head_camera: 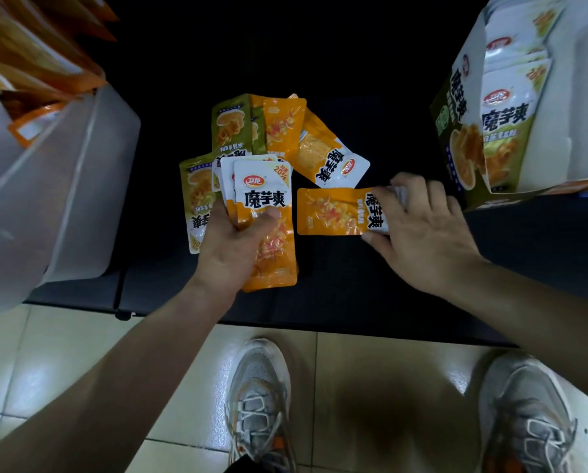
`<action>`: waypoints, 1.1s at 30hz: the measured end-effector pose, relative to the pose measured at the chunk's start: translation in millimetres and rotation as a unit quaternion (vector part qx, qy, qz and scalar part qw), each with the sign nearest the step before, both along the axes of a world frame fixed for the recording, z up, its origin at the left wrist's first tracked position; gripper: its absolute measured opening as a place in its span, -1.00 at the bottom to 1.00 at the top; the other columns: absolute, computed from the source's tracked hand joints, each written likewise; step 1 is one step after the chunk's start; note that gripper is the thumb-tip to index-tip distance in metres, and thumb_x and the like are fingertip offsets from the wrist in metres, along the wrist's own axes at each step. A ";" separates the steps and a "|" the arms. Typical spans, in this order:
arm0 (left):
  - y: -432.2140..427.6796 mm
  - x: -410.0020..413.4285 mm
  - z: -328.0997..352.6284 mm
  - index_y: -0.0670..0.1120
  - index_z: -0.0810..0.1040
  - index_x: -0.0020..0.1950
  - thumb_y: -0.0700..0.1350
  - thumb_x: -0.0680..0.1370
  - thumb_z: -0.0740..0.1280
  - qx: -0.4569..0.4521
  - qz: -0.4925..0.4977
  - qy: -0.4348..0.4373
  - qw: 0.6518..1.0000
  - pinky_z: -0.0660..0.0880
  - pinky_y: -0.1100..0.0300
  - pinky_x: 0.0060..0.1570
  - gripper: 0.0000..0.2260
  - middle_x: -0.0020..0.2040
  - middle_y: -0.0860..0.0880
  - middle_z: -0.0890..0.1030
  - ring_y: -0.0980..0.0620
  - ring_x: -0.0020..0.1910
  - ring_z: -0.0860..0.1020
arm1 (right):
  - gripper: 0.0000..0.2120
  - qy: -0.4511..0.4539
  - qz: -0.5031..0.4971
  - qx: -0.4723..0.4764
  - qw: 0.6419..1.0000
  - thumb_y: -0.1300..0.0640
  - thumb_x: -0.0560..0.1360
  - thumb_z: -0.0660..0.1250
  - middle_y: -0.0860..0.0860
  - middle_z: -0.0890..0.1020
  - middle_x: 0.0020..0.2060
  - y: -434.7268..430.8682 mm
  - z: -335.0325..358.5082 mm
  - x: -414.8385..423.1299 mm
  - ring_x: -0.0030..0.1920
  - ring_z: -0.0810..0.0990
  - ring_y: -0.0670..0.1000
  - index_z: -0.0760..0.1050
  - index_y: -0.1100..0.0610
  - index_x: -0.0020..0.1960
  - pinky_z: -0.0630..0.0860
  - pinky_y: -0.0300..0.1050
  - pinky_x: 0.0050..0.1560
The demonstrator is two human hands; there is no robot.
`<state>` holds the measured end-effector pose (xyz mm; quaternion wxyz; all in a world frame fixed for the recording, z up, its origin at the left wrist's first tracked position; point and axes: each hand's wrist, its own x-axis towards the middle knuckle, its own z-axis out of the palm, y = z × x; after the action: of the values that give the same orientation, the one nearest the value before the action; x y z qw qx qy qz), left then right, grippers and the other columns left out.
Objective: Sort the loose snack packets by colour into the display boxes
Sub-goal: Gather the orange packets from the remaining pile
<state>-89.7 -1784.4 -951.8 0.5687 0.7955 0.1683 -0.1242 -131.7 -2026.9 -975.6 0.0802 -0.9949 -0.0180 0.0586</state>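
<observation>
My left hand [229, 249] grips a fanned stack of orange packets [268, 216], thumb across the top one. My right hand [425, 230] pinches the white end of a single orange packet [333, 211] lying sideways just above the dark table [337, 291]. Behind the stack lies a loose pile: green packets [232, 126] [197, 199] and more orange packets [284, 126] [330, 157]. A green display box [473, 138] holding green packets stands at the right. An orange display box [39, 63] with orange packets sits at the upper left.
A translucent plastic bin [63, 186] stands at the left edge of the table, under the orange box. Tiled floor [80, 353] and my two grey sneakers [260, 404] [528, 414] are below the table's front edge.
</observation>
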 end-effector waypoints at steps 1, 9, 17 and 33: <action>-1.3 0.1 0.3 0.05 0.49 0.25 -0.06 0.54 0.44 -0.001 -0.004 -0.003 1.000 0.53 0.40 -0.37 -0.69 -0.08 0.19 0.66 0.36 -0.21 0.64 | -0.38 0.007 -0.003 0.023 1.000 -0.19 0.46 0.39 0.14 0.36 0.30 -2.1 1.7 2.5 0.23 0.38 0.22 0.39 0.13 0.37 0.41 0.18 0.15; -3.1 0.1 3.3 0.00 0.47 0.31 -0.08 0.55 0.42 -0.003 -0.020 -0.010 1.000 0.45 0.50 -0.43 -0.66 -0.08 0.19 0.62 0.43 -0.27 0.60 | -0.28 0.099 -0.010 0.101 0.990 -0.14 0.24 0.63 0.03 0.37 0.15 -12.3 20.6 19.5 0.20 0.37 0.11 0.44 0.04 0.28 0.39 0.00 0.11; 11.0 14.2 10.8 0.01 0.52 0.30 -0.03 0.53 0.45 0.023 -0.005 -0.022 0.999 0.62 0.22 -0.13 -0.65 0.04 0.10 0.70 0.20 -0.06 0.68 | -0.68 0.193 0.100 0.272 0.937 0.11 0.48 0.49 -0.20 0.57 -0.04 -17.5 52.4 20.9 -0.07 0.54 -0.21 0.56 -0.22 0.12 0.42 -0.27 -0.16; -39.7 -27.3 11.5 0.01 0.43 0.36 0.10 0.38 0.49 -0.112 -0.152 0.086 0.978 0.63 0.16 -0.07 -0.41 0.09 0.08 0.69 0.12 0.04 0.68 | -0.61 0.115 -0.235 0.522 0.812 -0.17 0.39 0.51 -0.05 0.69 -0.06 16.1 45.0 9.4 -0.15 0.71 -0.09 0.51 0.05 0.04 0.57 -0.20 -0.38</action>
<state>-117.0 -1824.1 -940.3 0.6125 0.7292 0.0784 -0.2949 -122.3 -2010.8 -930.6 0.6002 -0.7633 0.1981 0.1339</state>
